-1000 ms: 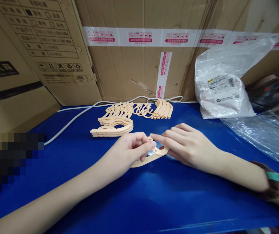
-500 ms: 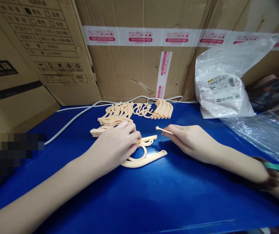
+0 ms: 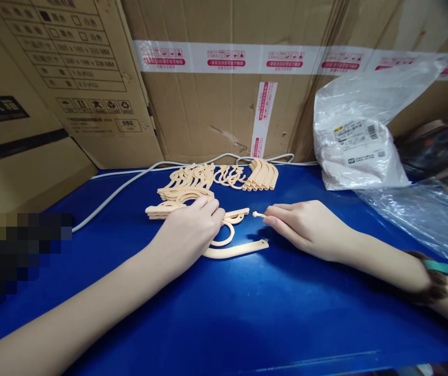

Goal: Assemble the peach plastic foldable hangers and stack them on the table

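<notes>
My left hand [image 3: 192, 230] is closed on a beige plastic hanger piece [image 3: 236, 214], whose straight bar and small loop stick out past the fingers on the right. Below the fingers show a ring [image 3: 227, 234] and a curved hanger arm [image 3: 239, 251] with a hole at its end; how they join is hidden by the hand. My right hand [image 3: 306, 230] pinches a thin beige part, perhaps a hanger hook [image 3: 258, 214], its knobbed tip pointing left, just apart from the bar's end. Stacked hanger arms [image 3: 159, 211] lie beside my left hand.
Behind the hands lie rows of beige parts: slim pieces [image 3: 192, 176], hooks [image 3: 229, 176] and curved tubes [image 3: 262, 175]. A white cable [image 3: 116, 201] runs along the back. Cardboard boxes [image 3: 208, 115] wall the blue table [image 3: 224, 324]. A white plastic bag [image 3: 359, 151] stands back right.
The held hanger piece has shifted slightly away from me and to the left. The thin part in my right hand has turned, showing less of its length, with its tip nearer the bar's end.
</notes>
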### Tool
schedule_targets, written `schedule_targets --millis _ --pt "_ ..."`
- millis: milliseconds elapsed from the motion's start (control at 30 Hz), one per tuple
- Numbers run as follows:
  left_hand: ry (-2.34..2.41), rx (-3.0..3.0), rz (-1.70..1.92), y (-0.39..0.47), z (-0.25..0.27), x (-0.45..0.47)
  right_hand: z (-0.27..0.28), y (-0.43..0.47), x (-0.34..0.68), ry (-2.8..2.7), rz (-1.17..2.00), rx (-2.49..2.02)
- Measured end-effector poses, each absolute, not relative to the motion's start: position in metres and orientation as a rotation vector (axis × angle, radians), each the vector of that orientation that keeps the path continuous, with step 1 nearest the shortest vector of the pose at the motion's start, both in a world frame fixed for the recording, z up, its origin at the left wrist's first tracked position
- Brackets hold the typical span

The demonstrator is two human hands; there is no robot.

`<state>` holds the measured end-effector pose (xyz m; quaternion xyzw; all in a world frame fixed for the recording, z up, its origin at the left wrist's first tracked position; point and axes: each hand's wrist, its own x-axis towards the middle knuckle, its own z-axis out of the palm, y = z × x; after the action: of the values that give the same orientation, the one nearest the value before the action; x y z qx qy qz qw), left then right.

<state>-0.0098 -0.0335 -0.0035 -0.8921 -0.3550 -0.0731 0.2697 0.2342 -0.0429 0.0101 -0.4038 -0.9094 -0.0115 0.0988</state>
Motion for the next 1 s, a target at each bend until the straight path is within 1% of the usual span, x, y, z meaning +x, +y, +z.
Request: schedule_targets --millis 167,300,433,567,733,900,1000 --pt "-1.084 -2.413 -0.177 -0.035 -0.004 -0.009 0.01 -0.043 0.234 -2.722 0.027 -1.177" --pt "-1.072 -2.526 -0.343 -0.042 0.0 -0.005 0.011 -0.043 0.234 -2.714 0.038 -1.176" --pt "-0.999 -2.817 -0.496 -0.054 0.003 0.003 0.01 -0.042 0.235 -2.704 0.033 -1.185" --pt "-0.972 -2.971 -0.453 -0.058 -0.002 0.005 0.011 -0.042 0.235 -2.703 0.052 -1.201" --pt "-1.087 -3.068 -0.379 -0.054 -0.009 0.003 0.011 -0.042 0.234 -2.711 0.072 -1.227" --pt "-1.121 -3.13 -0.41 -0.052 -0.009 0.005 0.011 -0.041 0.236 -2.697 0.079 -1.256" --pt "-1.118 -3.14 -0.434 -0.052 -0.009 0.006 0.012 -0.04 0.238 -2.682 0.156 -1.266"
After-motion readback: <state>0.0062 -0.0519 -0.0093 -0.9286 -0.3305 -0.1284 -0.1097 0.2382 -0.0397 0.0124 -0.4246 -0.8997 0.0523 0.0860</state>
